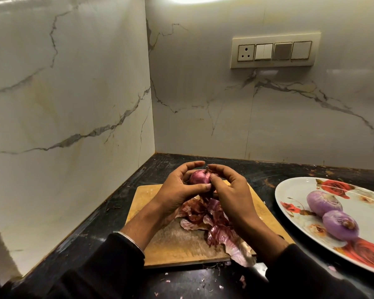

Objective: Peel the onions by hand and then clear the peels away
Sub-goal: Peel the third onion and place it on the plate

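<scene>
Both hands on one red onion [200,177], over board.
Left hand [177,190] cups it; right hand [231,190] pinches skin. Peels [212,221] heaped beneath.

A red onion [200,177], skin partly on, stem up, sits above a wooden board. Loose reddish peels [212,221] lie heaped there. Two peeled purple onions [333,212] rest together on a flowered plate.

No lettering, brand, number or sign can be read anywhere in this view. The switch panel [274,51] on the marble wall has blank rockers and a three-pin socket with no marking that I can make out. The plate [294,190] carries only a printed rose pattern, seemingly without words.
</scene>
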A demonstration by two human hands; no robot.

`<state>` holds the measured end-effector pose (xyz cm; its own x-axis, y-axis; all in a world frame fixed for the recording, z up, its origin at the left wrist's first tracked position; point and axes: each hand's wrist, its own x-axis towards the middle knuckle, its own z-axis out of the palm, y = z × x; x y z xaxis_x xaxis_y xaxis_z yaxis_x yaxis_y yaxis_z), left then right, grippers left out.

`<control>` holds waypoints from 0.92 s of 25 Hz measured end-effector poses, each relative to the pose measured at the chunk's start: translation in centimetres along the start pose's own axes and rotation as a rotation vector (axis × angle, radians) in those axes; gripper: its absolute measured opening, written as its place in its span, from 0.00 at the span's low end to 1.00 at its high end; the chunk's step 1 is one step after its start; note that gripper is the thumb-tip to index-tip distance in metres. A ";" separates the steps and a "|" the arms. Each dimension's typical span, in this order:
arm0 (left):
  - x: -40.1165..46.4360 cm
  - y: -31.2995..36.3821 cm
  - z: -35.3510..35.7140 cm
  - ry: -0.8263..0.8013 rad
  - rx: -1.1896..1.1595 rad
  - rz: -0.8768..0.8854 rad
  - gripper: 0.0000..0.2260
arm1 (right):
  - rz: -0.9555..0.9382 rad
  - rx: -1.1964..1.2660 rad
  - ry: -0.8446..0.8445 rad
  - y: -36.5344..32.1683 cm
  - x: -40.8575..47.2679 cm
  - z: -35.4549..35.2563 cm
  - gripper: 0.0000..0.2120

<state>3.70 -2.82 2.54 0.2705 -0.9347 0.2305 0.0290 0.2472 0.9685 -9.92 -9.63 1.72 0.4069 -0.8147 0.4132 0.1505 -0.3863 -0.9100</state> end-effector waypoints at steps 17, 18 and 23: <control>-0.6 -0.6 1.5 0.088 0.559 0.269 0.35 | -0.203 -0.273 0.164 -0.7 -0.1 -0.8 0.05; -0.7 -0.6 1.6 0.107 0.611 0.289 0.34 | -0.217 -0.278 0.173 -0.7 -0.2 -0.7 0.05; -1.0 -0.9 2.5 0.200 0.834 0.425 0.33 | -0.249 -0.175 0.135 -0.7 -0.3 -0.1 0.06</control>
<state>1.02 -2.78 1.63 0.2617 -0.7291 0.6324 -0.7836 0.2220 0.5802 -10.26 -9.15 2.20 0.2520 -0.7312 0.6339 0.0688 -0.6399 -0.7654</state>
